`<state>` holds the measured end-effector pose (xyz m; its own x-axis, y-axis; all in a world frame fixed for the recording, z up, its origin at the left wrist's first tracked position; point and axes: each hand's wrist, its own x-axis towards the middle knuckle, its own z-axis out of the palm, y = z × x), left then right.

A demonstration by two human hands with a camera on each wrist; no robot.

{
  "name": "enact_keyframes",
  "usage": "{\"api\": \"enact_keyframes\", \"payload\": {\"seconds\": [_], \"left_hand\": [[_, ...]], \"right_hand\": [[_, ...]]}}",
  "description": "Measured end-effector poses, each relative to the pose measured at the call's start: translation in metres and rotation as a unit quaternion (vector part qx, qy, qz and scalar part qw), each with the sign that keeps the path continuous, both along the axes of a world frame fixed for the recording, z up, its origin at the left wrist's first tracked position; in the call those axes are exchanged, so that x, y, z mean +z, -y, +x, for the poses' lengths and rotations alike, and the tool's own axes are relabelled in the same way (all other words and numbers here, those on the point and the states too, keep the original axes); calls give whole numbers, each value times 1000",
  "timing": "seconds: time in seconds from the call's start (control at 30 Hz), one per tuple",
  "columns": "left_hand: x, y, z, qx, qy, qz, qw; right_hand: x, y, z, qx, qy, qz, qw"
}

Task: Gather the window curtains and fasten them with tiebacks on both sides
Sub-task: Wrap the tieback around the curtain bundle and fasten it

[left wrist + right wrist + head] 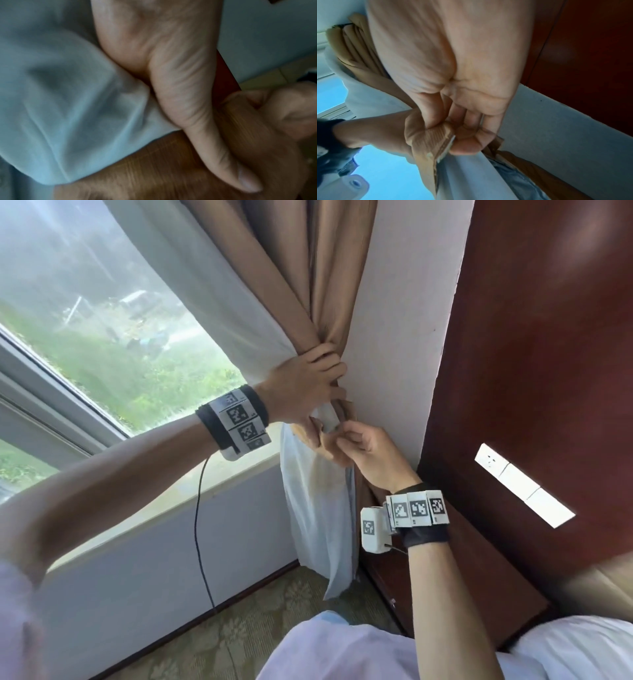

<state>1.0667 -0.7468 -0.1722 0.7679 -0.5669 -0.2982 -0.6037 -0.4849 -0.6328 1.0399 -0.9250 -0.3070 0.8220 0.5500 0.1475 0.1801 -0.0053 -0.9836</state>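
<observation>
The tan curtain (329,268) and the white sheer (191,268) are bunched together against the wall beside the window. My left hand (325,378) grips this bundle, fingers wrapped round it from the left. In the left wrist view its thumb (205,135) lies across the sheer (68,108) and the tan fabric (154,169). Just below, my right hand (339,436) pinches the end of a tan tieback strip (439,140) between thumb and fingers. The strip's end sits against the left hand's thumb side. Where the rest of the tieback runs is hidden behind the bundle.
A white wall strip (394,337) stands right behind the curtains, then a dark red wood panel (531,371) with white wall sockets (524,486). The window (85,320) and its sill (222,474) lie to the left, patterned carpet (239,628) below. A cable (198,525) hangs from my left wrist.
</observation>
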Motion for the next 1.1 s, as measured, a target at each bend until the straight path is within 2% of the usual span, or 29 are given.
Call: {"api": "enact_keyframes", "payload": {"seconds": [0.17, 0.3, 0.43, 0.57, 0.67, 0.8, 0.9, 1.03, 1.1], "left_hand": [[6, 10, 6, -26, -61, -2, 998], [2, 8, -4, -63, -4, 35, 997], [-10, 11, -28, -112, 28, 32, 993], [-24, 14, -47, -100, 19, 14, 995], [-28, 10, -53, -109, 13, -40, 993], [-29, -2, -53, -84, 10, -88, 993], [-32, -8, -55, -49, 32, -61, 996], [-45, 1, -45, 40, 82, -29, 995], [-53, 5, -35, 48, 91, -38, 994]], "right_hand": [[1, 20, 10, -73, -5, 1, 997], [16, 54, 11, -135, 52, 31, 989], [19, 85, 16, -148, 50, 60, 986], [9, 65, 19, -186, 58, 60, 979], [-7, 29, 15, -210, 62, 58, 974], [-33, -15, 10, -202, 12, 66, 977], [-45, -29, 8, -191, -45, 86, 977], [-47, -31, 11, -181, -53, 64, 980], [-44, -29, 17, -172, -68, 60, 981]]}}
